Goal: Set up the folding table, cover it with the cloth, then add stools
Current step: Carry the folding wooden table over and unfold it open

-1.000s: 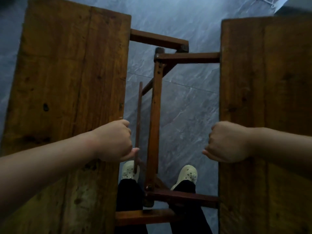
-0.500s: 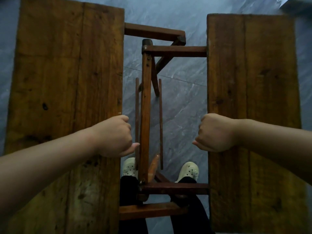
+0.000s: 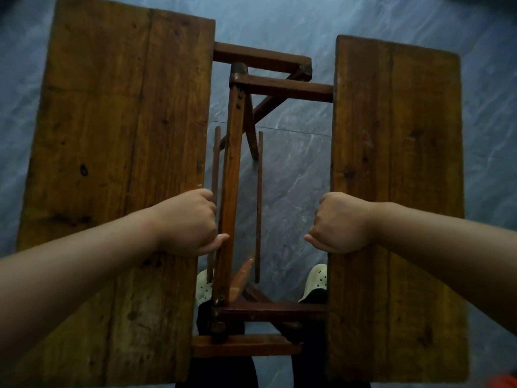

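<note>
My dark trousers (image 3: 223, 371) and pale shoes (image 3: 316, 281) show at the bottom, on the grey marbled floor (image 3: 293, 177). Above them, my left hand (image 3: 187, 222) is clenched around the inner edge of the left table leaf (image 3: 117, 135), and my right hand (image 3: 342, 222) is clenched around the inner edge of the right table leaf (image 3: 397, 163). The leaves stand apart. In the gap between them the wooden folding frame (image 3: 230, 177) runs away from me to its crossbars (image 3: 260, 56) at the far end.

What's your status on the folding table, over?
Left hand and right hand each in closed grip on inner edges of left leaf and right leaf. Leaves apart, frame showing in gap. No cloth or stools visible.
</note>
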Demonstrator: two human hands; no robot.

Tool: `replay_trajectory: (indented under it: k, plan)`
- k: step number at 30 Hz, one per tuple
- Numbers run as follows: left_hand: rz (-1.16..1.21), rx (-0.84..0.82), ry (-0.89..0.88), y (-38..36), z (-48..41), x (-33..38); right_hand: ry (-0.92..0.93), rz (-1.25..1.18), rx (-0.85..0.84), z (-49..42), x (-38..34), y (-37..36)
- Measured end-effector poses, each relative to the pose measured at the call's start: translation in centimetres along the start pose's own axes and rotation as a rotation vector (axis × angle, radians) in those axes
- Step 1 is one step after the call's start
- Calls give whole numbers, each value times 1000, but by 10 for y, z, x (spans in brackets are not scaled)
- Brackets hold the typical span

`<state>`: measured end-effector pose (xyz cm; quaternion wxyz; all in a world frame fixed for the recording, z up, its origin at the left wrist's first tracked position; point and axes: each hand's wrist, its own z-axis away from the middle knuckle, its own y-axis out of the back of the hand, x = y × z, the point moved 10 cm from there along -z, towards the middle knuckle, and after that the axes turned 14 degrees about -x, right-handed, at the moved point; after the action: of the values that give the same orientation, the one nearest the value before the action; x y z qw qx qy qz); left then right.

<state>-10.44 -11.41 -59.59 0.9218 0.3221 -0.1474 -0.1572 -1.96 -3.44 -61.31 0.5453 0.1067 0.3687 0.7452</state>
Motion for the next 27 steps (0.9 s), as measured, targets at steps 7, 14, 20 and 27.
replay_trajectory:
  k: [7,14,20,27]
  plan:
    - [-8,97,1,1,10,-9,-4,18,29,-12,0,12]
    - [15,87,7,6,12,-3,9,27,16,4,0,8]
    - [-12,79,9,23,-6,7,-53,63,0,44,11,1]
    - [-66,13,-15,38,-2,16,-34,-1,-27,38,-10,13]
